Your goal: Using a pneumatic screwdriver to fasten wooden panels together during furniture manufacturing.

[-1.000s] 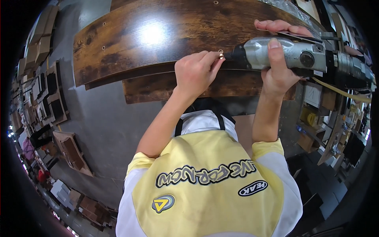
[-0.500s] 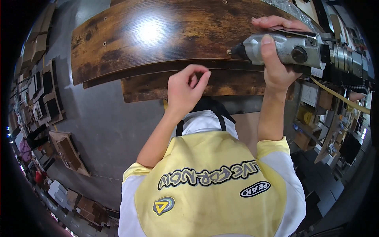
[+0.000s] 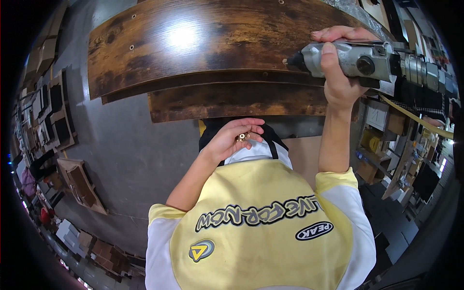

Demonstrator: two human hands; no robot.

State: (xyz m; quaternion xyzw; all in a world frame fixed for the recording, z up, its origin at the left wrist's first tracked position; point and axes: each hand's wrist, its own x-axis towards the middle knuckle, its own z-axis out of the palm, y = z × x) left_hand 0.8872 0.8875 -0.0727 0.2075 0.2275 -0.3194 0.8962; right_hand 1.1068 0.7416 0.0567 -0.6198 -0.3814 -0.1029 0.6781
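My left hand (image 3: 223, 144) is cupped palm up near my waist, fingers bent, with several small brass-coloured threaded inserts (image 3: 241, 137) in it. My right hand (image 3: 338, 79) is wrapped round a grey metal air-powered tool (image 3: 374, 60), thumb on top of its body. The tool lies level with its black nose and brass-coloured tip pointing left, over the dark brown wood-grain board (image 3: 203, 55). Whether the tip touches the board I cannot tell. Small holes show in the board's left part. A second brown board (image 3: 217, 102) sticks out lower, towards me.
A yellow hose (image 3: 415, 117) runs off at the right. Clear plastic wrap (image 3: 360, 15) lies behind the board. Shelves with boxes (image 3: 374, 145) stand to the right. Over the grey floor (image 3: 130, 159) on the left, a framed brown panel (image 3: 82, 186) and stacked boards are seen.
My left hand has drawn back from the board's front edge towards my waist and turned palm up, showing the brass inserts. My right hand and the tool have shifted slightly nearer me.
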